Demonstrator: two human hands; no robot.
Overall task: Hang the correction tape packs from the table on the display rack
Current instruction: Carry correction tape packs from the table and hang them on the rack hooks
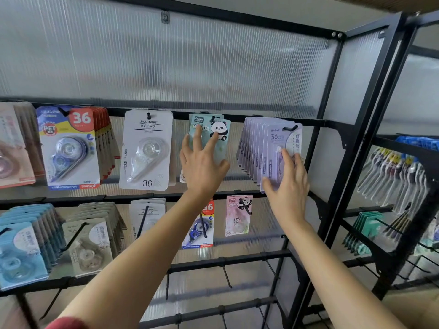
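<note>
A black display rack holds correction tape packs on hooks. My left hand lies flat with spread fingers against the teal panda pack hanging on the upper rail. My right hand presses with straight fingers on the front of a stack of lilac packs hanging further right; its thumb sits under the front pack's lower edge. White packs and blue "36" packs hang to the left. A pink panda pack hangs on the lower rail. The table is out of view.
The lower rail carries light blue packs, beige packs and another blue "36" pack. Bare hooks stick out of the bottom rails. A second rack with hanging stationery stands to the right.
</note>
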